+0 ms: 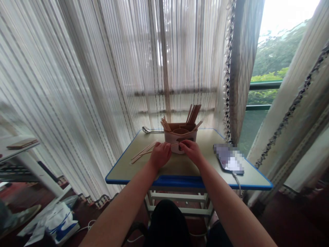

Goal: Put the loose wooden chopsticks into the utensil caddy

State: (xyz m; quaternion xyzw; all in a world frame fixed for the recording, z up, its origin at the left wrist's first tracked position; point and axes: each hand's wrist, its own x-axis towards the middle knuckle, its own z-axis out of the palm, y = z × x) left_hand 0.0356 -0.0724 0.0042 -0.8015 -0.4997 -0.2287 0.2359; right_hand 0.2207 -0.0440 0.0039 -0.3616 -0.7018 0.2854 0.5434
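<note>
My left hand [160,154] is closed in front of the utensil holder, its fingers wrapped round a thin wooden chopstick [174,145]. My right hand [190,148] pinches at the other end of this chopstick, its fingertips close to the holder's front. The pinkish two-tone holder [168,139] has several compartments. Brown chopsticks [194,114] stand in its back right, and pale wooden chopsticks [166,124] lean in its left part. Beside my left hand, more pale chopsticks [141,153] lie slantwise on the table, partly hidden by the hand.
The small table [123,173] has a blue edge. A slotted metal spoon [146,129] lies at its back left. On the right is a phone-like device [228,159], blurred out, with a cable. Curtains [115,68] hang behind. Another table [15,147] stands left.
</note>
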